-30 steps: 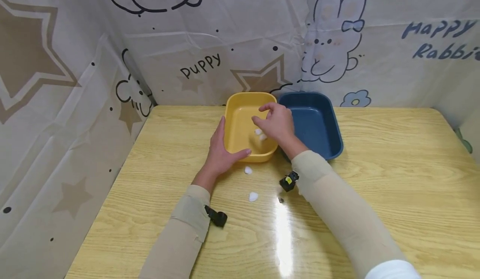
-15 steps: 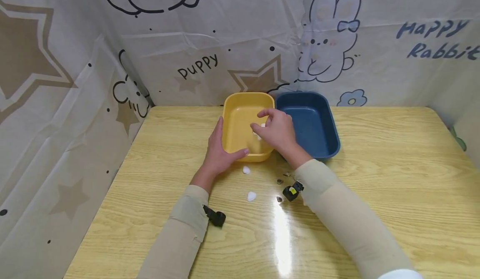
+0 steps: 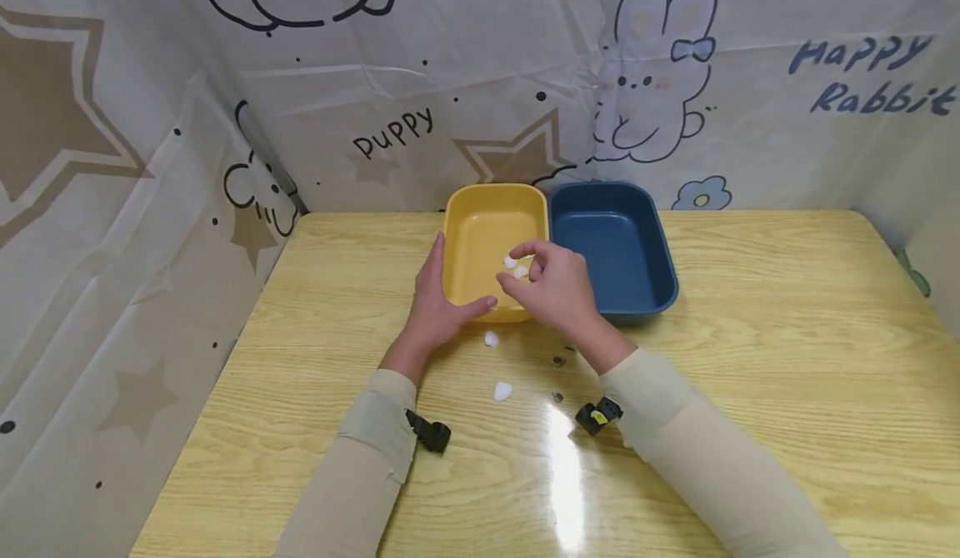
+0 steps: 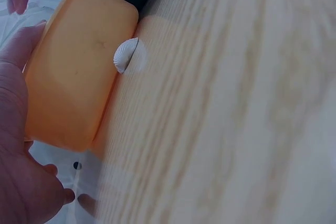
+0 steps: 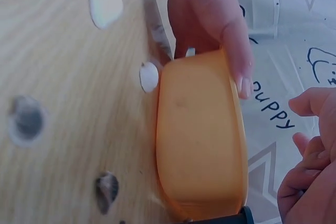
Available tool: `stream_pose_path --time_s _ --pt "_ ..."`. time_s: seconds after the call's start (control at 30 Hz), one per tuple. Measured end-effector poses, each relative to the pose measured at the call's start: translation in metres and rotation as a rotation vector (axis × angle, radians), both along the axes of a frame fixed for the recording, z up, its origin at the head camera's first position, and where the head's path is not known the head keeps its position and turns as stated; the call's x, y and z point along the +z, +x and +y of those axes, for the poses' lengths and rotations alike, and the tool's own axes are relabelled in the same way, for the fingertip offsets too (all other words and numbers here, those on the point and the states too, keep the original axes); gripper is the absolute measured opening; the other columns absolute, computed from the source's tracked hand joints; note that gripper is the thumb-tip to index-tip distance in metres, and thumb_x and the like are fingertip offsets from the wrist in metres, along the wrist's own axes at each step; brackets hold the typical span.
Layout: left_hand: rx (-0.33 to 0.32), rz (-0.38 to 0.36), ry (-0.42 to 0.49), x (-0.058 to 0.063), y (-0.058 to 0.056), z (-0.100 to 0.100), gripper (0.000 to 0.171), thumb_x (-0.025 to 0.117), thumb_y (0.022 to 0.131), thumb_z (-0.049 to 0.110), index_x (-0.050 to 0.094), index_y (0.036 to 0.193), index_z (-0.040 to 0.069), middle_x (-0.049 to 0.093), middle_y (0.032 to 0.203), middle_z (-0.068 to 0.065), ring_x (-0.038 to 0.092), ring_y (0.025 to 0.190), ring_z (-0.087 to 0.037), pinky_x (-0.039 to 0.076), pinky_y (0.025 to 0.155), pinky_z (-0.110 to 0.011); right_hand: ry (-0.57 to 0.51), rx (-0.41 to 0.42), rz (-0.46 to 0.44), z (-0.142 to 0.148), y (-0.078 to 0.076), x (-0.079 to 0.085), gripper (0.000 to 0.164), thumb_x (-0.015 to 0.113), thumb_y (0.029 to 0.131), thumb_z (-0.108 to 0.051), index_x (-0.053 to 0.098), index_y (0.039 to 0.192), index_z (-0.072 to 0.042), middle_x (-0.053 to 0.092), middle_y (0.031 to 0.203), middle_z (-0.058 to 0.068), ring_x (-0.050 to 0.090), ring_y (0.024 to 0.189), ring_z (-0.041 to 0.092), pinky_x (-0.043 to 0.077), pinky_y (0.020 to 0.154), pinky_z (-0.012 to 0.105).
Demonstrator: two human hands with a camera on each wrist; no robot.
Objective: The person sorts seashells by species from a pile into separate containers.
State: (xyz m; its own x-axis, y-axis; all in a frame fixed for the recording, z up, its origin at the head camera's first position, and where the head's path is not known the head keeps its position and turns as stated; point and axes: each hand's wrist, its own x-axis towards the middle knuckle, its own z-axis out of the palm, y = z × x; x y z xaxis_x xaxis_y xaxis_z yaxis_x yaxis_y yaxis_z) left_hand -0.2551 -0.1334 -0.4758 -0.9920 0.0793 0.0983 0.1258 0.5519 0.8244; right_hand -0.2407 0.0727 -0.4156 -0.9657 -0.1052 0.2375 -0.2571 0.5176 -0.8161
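My left hand (image 3: 437,301) rests at the near left corner of a yellow plastic bin (image 3: 453,208), its fingers along the side wall and the thumb over the front rim. Above the bin's right front part hovers my right hand (image 3: 557,284), thumb and index finger apart with nothing between them; the other fingers are curled in. Several white seashells (image 3: 511,263) lie inside the bin, partly covered by that hand. On the table, one white seashell (image 3: 491,339) sits right by the bin's front wall, and another white seashell (image 3: 502,391) lies nearer me.
A dark blue bin (image 3: 622,262) stands against the yellow one on its right, no shells visible in it. Small dark seashells (image 3: 558,361) lie on the wooden table (image 3: 345,291) in front of the bins. A printed cloth (image 3: 337,82) hangs behind.
My right hand has drawn back slightly toward me over the yellow bin. Its forearm has shifted, uncovering dark seashells on the table. The left hand stays at the bin.
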Motion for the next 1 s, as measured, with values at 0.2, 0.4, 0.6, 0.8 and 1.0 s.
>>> stream_pose_path --time_s 0.2,0.4,0.6,0.8,1.0 --pt "-0.003 0.009 -0.001 -0.001 0.0 -0.001 0.126 0.087 0.073 0.049 0.0 0.162 0.027 0.012 0.165 -0.002 0.011 0.148 -0.025 0.017 0.116 -0.046 -0.003 0.032 0.034 -0.002 0.014 -0.003 0.031 0.083 0.081 -0.027 0.072 0.103 -0.009 0.045 0.058 0.003 0.043 0.052 0.021 0.031 0.048 0.034" --pt "-0.007 0.009 -0.002 -0.001 -0.001 -0.001 0.125 0.087 0.074 0.048 0.0 0.162 0.026 0.011 0.165 -0.002 0.01 0.148 -0.025 0.016 0.116 -0.047 -0.001 0.078 0.066 -0.004 0.027 -0.008 0.027 0.084 0.081 -0.025 0.072 0.099 -0.009 0.041 0.054 0.0 0.041 0.05 0.019 0.031 0.049 0.034" --pt "0.0 -0.003 0.005 -0.001 0.0 0.0 0.125 0.086 0.074 0.05 0.0 0.162 0.028 0.011 0.165 -0.002 0.012 0.147 -0.025 0.018 0.116 -0.048 0.006 0.107 0.044 0.0 0.039 -0.013 0.029 0.085 0.081 -0.023 0.072 0.099 -0.005 0.04 0.053 -0.002 0.04 0.05 0.017 0.032 0.05 0.033" --pt "0.001 -0.009 0.009 0.0 0.0 0.001 0.126 0.086 0.073 0.049 -0.001 0.162 0.029 0.011 0.165 -0.002 0.014 0.147 -0.025 0.019 0.115 -0.047 0.006 0.127 0.009 0.002 0.046 -0.019 0.027 0.084 0.081 -0.023 0.072 0.098 -0.008 0.04 0.054 -0.003 0.039 0.049 0.015 0.03 0.049 0.031" --pt "0.002 -0.002 0.004 0.0 0.0 0.001 0.126 0.086 0.073 0.049 -0.001 0.162 0.028 0.011 0.165 -0.003 0.016 0.146 -0.026 0.019 0.115 -0.047 0.036 0.16 0.028 0.001 0.05 -0.029 0.027 0.085 0.08 -0.023 0.073 0.098 -0.007 0.038 0.051 -0.006 0.036 0.046 0.011 0.029 0.047 0.029"
